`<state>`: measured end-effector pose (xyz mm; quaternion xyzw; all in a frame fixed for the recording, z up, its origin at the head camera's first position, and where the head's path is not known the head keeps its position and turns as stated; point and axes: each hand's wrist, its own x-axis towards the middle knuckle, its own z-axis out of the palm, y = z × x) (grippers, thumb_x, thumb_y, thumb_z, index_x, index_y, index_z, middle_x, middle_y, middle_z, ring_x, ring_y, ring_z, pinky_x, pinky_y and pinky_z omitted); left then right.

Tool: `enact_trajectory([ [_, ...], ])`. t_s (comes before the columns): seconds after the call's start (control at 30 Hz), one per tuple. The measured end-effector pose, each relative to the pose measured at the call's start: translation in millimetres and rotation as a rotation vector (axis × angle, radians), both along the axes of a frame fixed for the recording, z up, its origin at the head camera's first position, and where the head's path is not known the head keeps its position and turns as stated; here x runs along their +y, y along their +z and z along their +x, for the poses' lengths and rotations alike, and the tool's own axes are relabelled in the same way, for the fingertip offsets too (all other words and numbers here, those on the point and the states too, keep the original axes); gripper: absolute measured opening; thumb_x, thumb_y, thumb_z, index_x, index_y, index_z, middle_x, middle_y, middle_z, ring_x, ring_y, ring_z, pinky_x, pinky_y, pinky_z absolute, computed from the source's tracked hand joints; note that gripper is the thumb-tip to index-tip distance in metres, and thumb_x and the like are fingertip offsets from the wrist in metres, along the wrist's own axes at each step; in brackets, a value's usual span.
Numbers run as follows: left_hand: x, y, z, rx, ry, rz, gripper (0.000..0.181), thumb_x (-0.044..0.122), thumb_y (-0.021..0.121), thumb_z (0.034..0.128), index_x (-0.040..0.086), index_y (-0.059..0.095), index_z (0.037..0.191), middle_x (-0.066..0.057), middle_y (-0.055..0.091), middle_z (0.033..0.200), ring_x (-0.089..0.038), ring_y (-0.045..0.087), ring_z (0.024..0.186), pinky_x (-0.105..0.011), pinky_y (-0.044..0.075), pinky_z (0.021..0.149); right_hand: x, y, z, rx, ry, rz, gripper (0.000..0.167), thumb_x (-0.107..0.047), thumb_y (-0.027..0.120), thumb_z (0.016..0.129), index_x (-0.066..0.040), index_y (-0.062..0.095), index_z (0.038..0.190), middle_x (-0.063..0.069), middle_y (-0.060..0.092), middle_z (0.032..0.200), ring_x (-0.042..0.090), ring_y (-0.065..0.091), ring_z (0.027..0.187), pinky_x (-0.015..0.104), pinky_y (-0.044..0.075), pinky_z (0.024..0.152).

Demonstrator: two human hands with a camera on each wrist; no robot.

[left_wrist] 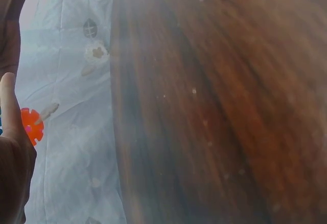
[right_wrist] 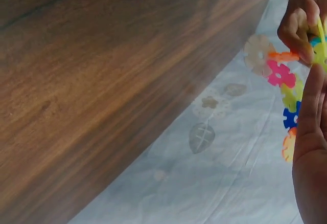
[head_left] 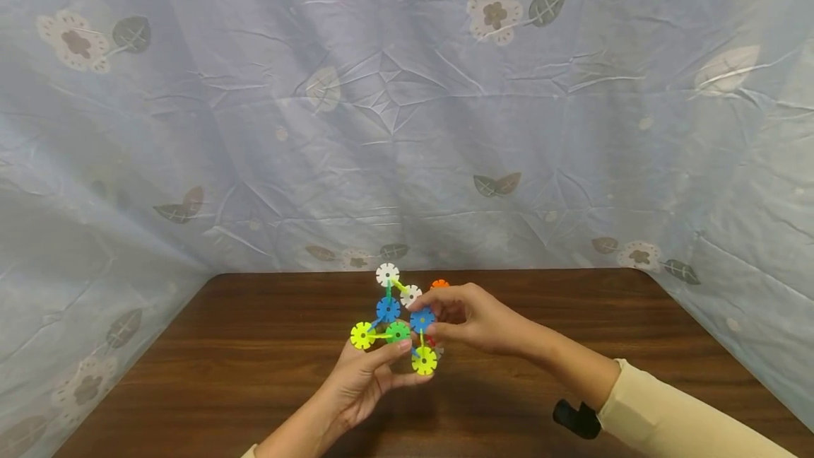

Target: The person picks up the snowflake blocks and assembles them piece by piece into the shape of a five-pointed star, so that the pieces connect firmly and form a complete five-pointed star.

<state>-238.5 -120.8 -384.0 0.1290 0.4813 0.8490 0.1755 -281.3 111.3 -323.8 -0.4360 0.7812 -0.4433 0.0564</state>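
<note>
A structure of linked, notched plastic discs is held in the air between both hands. In the head view it shows a white disc [head_left: 387,275] at the top, a yellow disc [head_left: 362,336] at the left and another yellow disc [head_left: 424,360] low down. My left hand [head_left: 362,387] grips it from below, thumb against the green disc [head_left: 398,333]. With thumb and index finger, my right hand [head_left: 483,320] pinches the blue disc [head_left: 422,320] from the right. A pink disc [right_wrist: 281,73] shows in the right wrist view; the hands hide some discs.
Under the hands is a dark brown wooden table [head_left: 254,345]. A pale curtain [head_left: 394,161] with flowers and leaves hangs behind it and along both sides. A small black device [head_left: 576,419] sits by the right sleeve.
</note>
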Motion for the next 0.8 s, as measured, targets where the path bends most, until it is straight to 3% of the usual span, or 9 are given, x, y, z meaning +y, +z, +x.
enact_trajectory([
  [0.13,-0.2,-0.3,-0.1,-0.011,-0.007,-0.003,0.053,-0.004,0.065,0.098,0.006,0.048,0.147,-0.001,0.07,0.13,-0.023,0.069,0.125,-0.059,0.06,0.096,-0.1,-3.7,1.3,0.026,0.003,0.01,0.032,-0.004,0.071,0.097,-0.001,0.067,0.129,0.012,0.069,0.09,0.03,0.074,0.081,0.027,0.064,0.077],
  [0.33,-0.5,2.3,-1.4,-0.018,-0.005,0.002,0.052,-0.001,0.065,0.0991,0.007,0.047,0.147,0.0,0.07,0.128,-0.022,0.069,0.124,-0.059,0.06,0.098,-1.9,-5.9,2.2,0.072,0.0,-0.011,0.031,-0.007,0.068,0.1,-0.004,0.062,0.13,0.01,0.068,0.092,0.021,0.074,0.081,0.027,0.065,0.076],
  [0.6,0.5,3.5,0.7,-0.009,-0.013,-0.016,0.051,-0.005,0.067,0.0955,0.008,0.053,0.142,0.0,0.071,0.124,-0.022,0.071,0.12,-0.058,0.058,0.102,-3.6,-9.4,2.5,0.005,-0.058,-0.076,0.032,-0.002,0.069,0.098,-0.002,0.061,0.129,0.014,0.069,0.093,0.01,0.073,0.079,0.031,0.067,0.076],
  [0.8,4.1,4.5,2.7,0.006,0.022,-0.04,0.056,-0.009,0.07,0.0904,0.009,0.055,0.141,-0.002,0.072,0.124,-0.024,0.073,0.117,-0.053,0.061,0.099,-2.7,-9.2,3.4,-0.017,-0.061,-0.086,0.033,-0.002,0.069,0.098,-0.001,0.061,0.13,0.015,0.068,0.091,0.01,0.073,0.079,0.036,0.067,0.077],
])
